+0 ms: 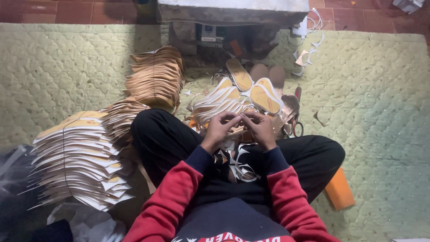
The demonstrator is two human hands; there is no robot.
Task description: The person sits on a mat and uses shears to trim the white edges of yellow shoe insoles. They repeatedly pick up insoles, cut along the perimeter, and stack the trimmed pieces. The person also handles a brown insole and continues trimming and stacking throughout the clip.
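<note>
A small piece, too hidden to be identified, is pinched between the left hand (218, 127) and the right hand (260, 127) above crossed legs. Loose insoles (262, 96) are spread just beyond the fingers. Tied bundles of insoles (78, 157) are stacked at the left on the quilted mat (380, 89).

A home floor workshop for shoemaking: stacked insoles (80, 157) and paper offcuts (307, 56) cover a quilted mat (380, 103).
</note>
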